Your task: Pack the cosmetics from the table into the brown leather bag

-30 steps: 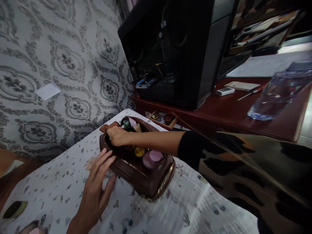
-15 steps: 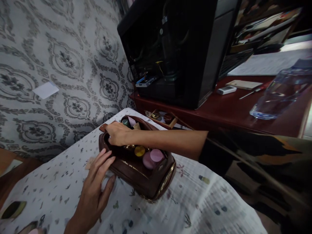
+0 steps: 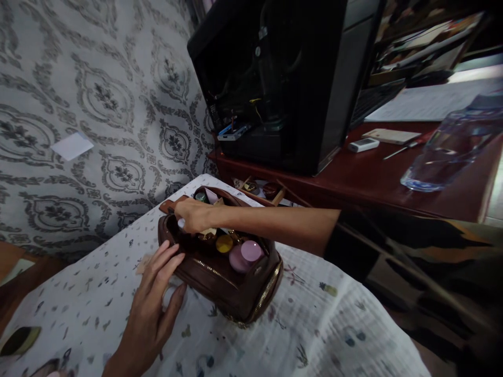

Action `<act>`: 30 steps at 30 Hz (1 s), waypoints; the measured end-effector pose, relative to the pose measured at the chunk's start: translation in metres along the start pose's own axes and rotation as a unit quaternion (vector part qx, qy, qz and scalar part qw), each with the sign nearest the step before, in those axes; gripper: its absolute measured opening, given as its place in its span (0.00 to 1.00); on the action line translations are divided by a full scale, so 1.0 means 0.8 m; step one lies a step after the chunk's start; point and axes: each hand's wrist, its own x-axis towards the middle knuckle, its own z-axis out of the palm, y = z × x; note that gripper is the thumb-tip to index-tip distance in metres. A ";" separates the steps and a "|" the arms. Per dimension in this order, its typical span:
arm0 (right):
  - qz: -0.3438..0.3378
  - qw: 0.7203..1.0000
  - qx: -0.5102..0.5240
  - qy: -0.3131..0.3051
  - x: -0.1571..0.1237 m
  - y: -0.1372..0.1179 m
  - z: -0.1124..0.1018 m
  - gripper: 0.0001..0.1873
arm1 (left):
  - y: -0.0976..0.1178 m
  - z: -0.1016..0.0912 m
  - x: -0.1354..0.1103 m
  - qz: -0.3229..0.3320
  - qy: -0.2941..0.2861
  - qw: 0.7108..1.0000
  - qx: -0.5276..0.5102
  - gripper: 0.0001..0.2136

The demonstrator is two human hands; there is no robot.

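Note:
A brown zippered toiletry bag (image 3: 220, 280) stands unzipped on the cloth-covered table. Inside it are a pink round-capped container (image 3: 245, 257), a yellow lid (image 3: 225, 243) and a dark green-topped bottle (image 3: 201, 197). My right hand (image 3: 194, 215) reaches across into the far left end of the bag, fingers curled down. At its fingertips shows a small white item (image 3: 181, 223), mostly hidden, its kind unclear. My left hand (image 3: 155, 298) lies with fingers spread, fingertips touching the bag's near left rim.
A black computer case (image 3: 275, 94) stands on the red-brown desk (image 3: 377, 178) behind the bag. To the right lie a clear plastic bottle (image 3: 440, 152), a small white device (image 3: 363, 145) and papers (image 3: 416, 102). Below the desk edge, an open drawer (image 3: 279, 197) holds small objects.
My right hand has lifted and shifted slightly right, and a small white item now shows at its fingertips. My left hand stays at the bag's rim.

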 end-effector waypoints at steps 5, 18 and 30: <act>0.005 0.999 0.037 0.019 0.004 0.005 0.000 0.15 | -0.001 0.000 -0.001 0.000 -0.004 1.000 0.002 0.23; 0.068 0.997 0.029 0.035 0.007 -0.004 0.028 0.19 | 0.001 0.002 -0.001 -0.007 0.001 1.000 -0.007 0.23; 0.021 0.999 -0.020 0.015 0.001 -0.015 0.018 0.18 | 0.003 0.005 0.000 -0.011 0.018 1.000 -0.012 0.22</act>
